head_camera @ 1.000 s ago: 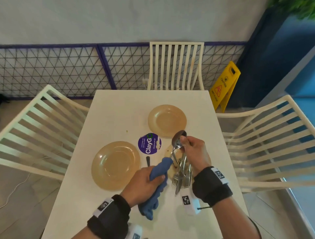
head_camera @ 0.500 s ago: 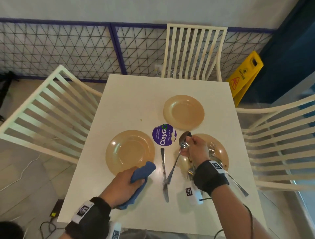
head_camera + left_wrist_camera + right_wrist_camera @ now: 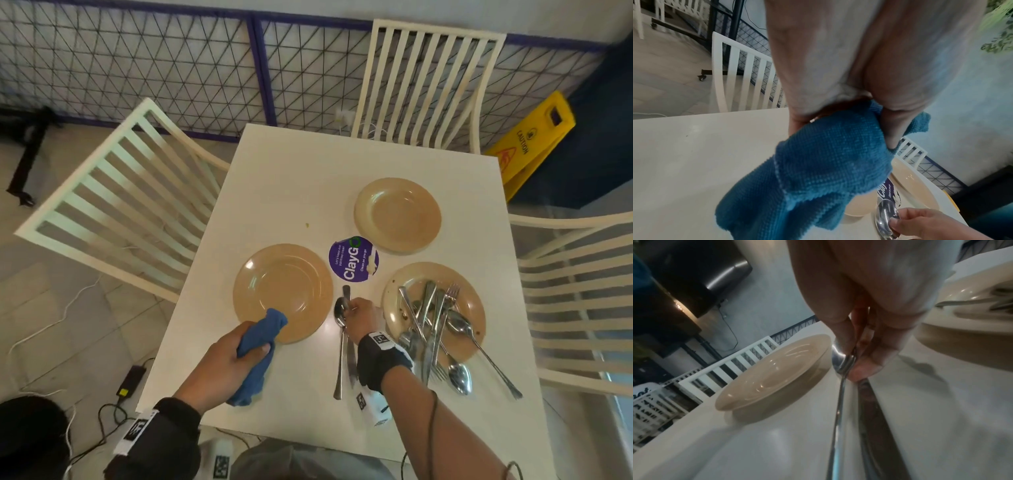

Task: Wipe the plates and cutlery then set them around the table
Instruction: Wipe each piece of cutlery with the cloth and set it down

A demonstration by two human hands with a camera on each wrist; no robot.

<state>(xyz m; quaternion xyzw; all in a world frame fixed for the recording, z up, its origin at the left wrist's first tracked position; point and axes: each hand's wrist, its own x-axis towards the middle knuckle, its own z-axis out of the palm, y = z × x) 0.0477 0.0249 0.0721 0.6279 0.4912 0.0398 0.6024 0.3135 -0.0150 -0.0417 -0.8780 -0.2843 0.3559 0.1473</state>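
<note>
My left hand (image 3: 236, 353) grips a bunched blue cloth (image 3: 260, 346) (image 3: 818, 170) at the near rim of a tan plate (image 3: 284, 291) (image 3: 777, 369). My right hand (image 3: 359, 315) pinches the bowl of a spoon (image 3: 340, 346) (image 3: 840, 363) that lies on the white table (image 3: 291, 192) beside a knife (image 3: 350, 353) (image 3: 871, 410), just right of that plate. A second tan plate (image 3: 397, 216) sits farther back. A third plate (image 3: 394, 294) at the right carries a heap of several forks and spoons (image 3: 435, 329).
A round purple ClayGo sticker (image 3: 353, 259) marks the table's middle. White slatted chairs stand at the left (image 3: 116, 202), far (image 3: 428, 78) and right (image 3: 579, 298) sides. A yellow caution sign (image 3: 534, 144) stands on the floor behind. Cables (image 3: 51, 325) lie on the floor at left.
My right hand has put the cutlery bundle down on the right plate and brought one spoon down beside the knife. My left hand with the cloth moved left to the near plate.
</note>
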